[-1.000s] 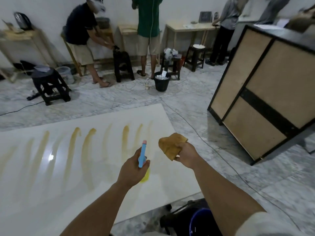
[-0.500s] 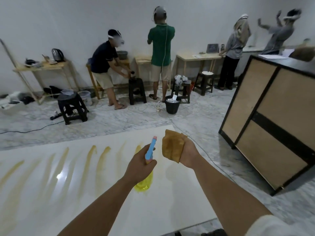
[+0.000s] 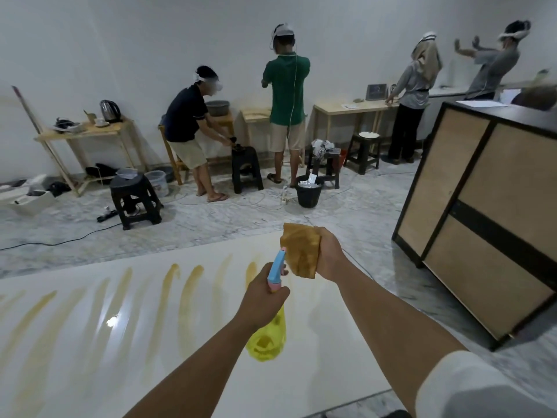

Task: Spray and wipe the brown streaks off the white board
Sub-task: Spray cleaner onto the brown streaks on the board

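1. The white board [image 3: 316, 351] lies flat on the marble floor [image 3: 211, 224], filling the view from 6 to 9 o'clock.
2. Brown streaks [image 3: 168, 297] run in slanted rows over the board's left and middle, from 9 o'clock toward the centre.
3. The left hand [image 3: 262, 297] grips the neck of a spray bottle [image 3: 268, 336]; its blue and pink head points up toward 12 o'clock and its yellow body hangs below the hand, over the board.
4. The right hand [image 3: 328, 254] clutches a folded brown cloth [image 3: 301, 251], held up just beside the sprayer head at about 1 o'clock from it.
5. A black-framed cabinet [image 3: 482, 212] stands at 3 o'clock.
6. Four people work at wooden benches [image 3: 346, 107] by the far wall, around 12 o'clock; a black bucket [image 3: 309, 193] and black stools [image 3: 135, 194] stand on the floor near them.
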{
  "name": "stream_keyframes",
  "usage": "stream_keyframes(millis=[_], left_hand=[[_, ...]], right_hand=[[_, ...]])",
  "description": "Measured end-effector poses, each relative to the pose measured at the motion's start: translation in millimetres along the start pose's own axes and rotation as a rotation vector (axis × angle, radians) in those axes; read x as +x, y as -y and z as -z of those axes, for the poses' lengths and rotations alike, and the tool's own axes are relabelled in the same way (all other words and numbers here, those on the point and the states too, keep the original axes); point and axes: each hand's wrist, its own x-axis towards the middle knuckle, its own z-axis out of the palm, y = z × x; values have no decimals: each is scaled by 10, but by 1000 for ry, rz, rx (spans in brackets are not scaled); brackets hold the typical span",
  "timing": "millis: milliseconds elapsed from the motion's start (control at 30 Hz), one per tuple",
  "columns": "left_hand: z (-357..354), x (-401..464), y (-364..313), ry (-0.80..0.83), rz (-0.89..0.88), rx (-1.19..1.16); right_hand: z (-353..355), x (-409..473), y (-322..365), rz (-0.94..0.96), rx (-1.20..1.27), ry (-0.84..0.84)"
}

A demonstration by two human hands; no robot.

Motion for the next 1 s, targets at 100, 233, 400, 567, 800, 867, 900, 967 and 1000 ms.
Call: stream_keyframes(millis=[100, 233, 400, 567, 800, 867, 900, 967, 1000], left_hand=[[-38, -28, -48, -25, 29, -30], [-72, -61, -99, -40, 30, -31], [-87, -65, -118, 7, 34, -44], [-91, -105, -146, -22, 50, -59], [-84, -138, -166, 0, 46, -21], [-95, -150, -175, 10, 35, -5], [-102, -157, -182, 10, 32, -2], [-121, -171, -190, 12, 35, 1], [-132, -177, -186, 17, 32, 10]], right_hand=[[-39, -20, 38, -27, 61, 49], [-98, -13, 71, -88, 134, 84], [-104, -69, 70, -51, 65, 99], [-129, -202, 124, -58, 119, 122], [-120, -265, 110, -89, 136, 121], [-97, -233, 108, -89, 135, 116], [-89, -226, 114, -85, 129, 117], [-70, -199, 115, -79, 122, 110], [-53, -174, 110, -75, 113, 102]])
